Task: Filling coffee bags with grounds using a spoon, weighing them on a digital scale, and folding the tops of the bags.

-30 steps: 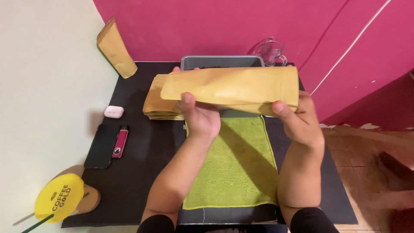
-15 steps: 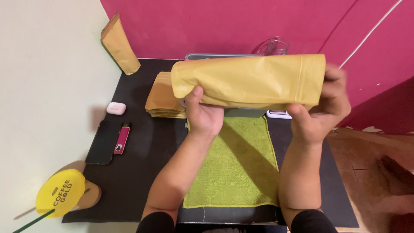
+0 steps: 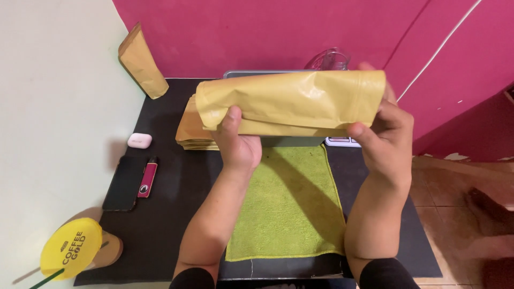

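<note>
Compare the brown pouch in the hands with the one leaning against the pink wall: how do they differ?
The held pouch lies sideways in the air, gripped by the left hand and right hand; the leaning pouch stands tilted on the black mat, untouched. The held pouch looks puffed open; the leaning pouch looks flatter. Both are plain brown paper pouches.

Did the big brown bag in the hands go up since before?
Yes. The brown bag has risen toward the pink wall: earlier it sat low, just over the green towel; now it covers the grey tray behind, held by the left hand and right hand.
</note>
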